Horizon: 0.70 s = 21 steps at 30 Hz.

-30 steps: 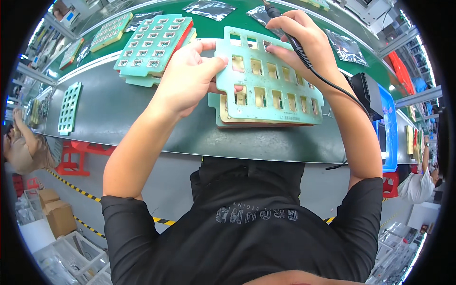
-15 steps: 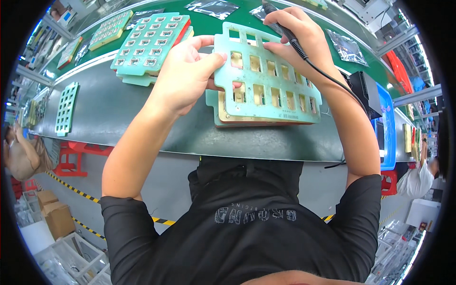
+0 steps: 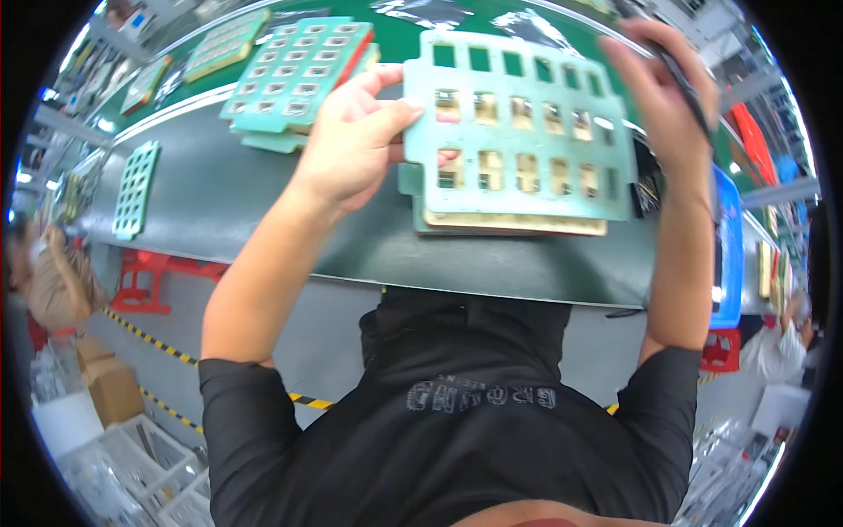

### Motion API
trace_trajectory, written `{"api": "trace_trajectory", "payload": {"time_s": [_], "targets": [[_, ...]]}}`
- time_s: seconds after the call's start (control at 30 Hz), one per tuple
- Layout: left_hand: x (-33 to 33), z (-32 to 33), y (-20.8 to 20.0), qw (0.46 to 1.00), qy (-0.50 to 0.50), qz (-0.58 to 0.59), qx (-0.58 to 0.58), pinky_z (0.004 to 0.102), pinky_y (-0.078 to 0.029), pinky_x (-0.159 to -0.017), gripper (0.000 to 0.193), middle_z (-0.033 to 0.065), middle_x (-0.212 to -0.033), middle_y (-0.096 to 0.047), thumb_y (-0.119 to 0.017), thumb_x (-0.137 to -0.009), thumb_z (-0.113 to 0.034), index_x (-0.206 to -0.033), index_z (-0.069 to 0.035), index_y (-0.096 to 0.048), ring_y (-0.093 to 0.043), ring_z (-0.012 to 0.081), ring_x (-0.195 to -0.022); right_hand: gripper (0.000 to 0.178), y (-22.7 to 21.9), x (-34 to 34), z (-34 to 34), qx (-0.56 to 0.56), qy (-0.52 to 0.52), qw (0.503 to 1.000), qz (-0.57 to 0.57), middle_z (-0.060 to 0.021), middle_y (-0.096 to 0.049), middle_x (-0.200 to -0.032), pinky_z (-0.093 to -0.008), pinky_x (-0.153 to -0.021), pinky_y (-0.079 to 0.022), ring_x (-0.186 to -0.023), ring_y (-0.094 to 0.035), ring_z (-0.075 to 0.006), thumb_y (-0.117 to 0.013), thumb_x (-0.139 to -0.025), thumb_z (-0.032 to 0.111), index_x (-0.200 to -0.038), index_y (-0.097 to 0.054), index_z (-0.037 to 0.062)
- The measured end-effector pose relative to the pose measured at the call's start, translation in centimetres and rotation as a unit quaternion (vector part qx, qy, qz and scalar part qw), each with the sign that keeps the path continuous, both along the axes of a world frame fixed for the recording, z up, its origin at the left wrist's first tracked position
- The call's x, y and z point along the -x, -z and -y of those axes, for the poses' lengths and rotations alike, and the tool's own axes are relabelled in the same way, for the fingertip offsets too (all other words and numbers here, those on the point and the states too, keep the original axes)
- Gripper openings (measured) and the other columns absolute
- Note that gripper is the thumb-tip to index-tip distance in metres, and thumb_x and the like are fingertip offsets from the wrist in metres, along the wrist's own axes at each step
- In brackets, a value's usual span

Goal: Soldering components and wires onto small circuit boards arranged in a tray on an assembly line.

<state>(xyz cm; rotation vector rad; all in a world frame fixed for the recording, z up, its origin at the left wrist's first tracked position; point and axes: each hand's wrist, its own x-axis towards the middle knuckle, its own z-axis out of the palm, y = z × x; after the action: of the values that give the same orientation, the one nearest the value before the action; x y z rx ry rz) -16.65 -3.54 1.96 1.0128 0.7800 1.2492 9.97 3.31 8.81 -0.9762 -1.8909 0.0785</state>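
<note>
My left hand pinches the left edge of a pale green plate with rows of rectangular windows, thumb on top and fingers beneath. The plate is tilted over a cream-coloured fixture, whose metal parts show through the windows. My right hand, blurred, is raised beyond the plate's right edge. Its fingers are closed around a black pen-shaped corded tool; the tool's tip cannot be made out. To the left of my left hand lies a stack of similar green windowed plates holding small metal parts.
A narrow-looking green plate lies at the bench's left. Further pallets and silvery bags rest on the green far strip. At right are a black box and blue tray. Another person works at far left.
My right hand has drawn away from the plate, up and to the right, with the tool. My left hand keeps its hold on the plate's edge. The whole view has shifted slightly.
</note>
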Motion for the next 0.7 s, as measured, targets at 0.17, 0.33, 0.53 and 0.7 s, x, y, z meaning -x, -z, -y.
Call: {"api": "trace_trajectory", "payload": {"time_s": [0.17,0.33,0.53,0.7], "targets": [[3.3,0.7,0.2,0.996,-0.023,0.086,-0.011,0.0323,-0.054,-0.071,0.041,0.0168,-0.106,-0.059,-0.05,-0.089,-0.007,-0.126,0.003,-0.037,-0.062,0.0214,-0.09,0.028,-1.9,-8.4,1.3,-0.023,0.01,0.992,-0.125,-0.0159,-0.064,-0.097,-0.0228,-0.074,-0.046,-0.071,-0.057,-0.0099,-0.05,-0.094,0.016,-0.107,-0.058,-0.0063],[7.3,2.9,1.2,0.993,-0.09,0.079,-0.013,0.0368,-0.055,-0.072,0.038,0.0224,-0.104,-0.059,-0.047,-0.09,-0.006,-0.125,0.006,-0.035,-0.063,0.0282,-0.086,0.039,-0.6,-13.2,2.7,0.081,0.013,0.967,-0.239,-0.0032,-0.054,-0.079,-0.0257,-0.083,-0.037,-0.075,-0.048,-0.0082,-0.035,-0.099,0.027,-0.117,-0.049,-0.0042],[9.6,4.0,1.3,0.984,-0.162,0.071,-0.016,0.0383,-0.054,-0.075,0.036,0.0202,-0.107,-0.059,-0.044,-0.091,-0.006,-0.125,0.004,-0.036,-0.062,0.0269,-0.091,0.033,1.0,-13.3,2.4,0.052,-0.028,0.962,-0.268,-0.0121,-0.062,-0.101,-0.0215,-0.07,-0.041,-0.069,-0.05,-0.0072,-0.041,-0.097,0.019,-0.116,-0.053,-0.0052],[17.2,4.8,1.5,0.943,-0.31,0.101,-0.069,0.0428,-0.05,-0.083,0.032,0.0169,-0.11,-0.057,-0.043,-0.09,-0.004,-0.122,0.003,-0.041,-0.06,0.0274,-0.094,0.025,3.0,-20.1,1.6,0.051,-0.016,0.948,-0.315,-0.0144,-0.064,-0.098,-0.0233,-0.071,-0.044,-0.071,-0.055,-0.0113,-0.046,-0.094,0.014,-0.11,-0.055,-0.003]]}}
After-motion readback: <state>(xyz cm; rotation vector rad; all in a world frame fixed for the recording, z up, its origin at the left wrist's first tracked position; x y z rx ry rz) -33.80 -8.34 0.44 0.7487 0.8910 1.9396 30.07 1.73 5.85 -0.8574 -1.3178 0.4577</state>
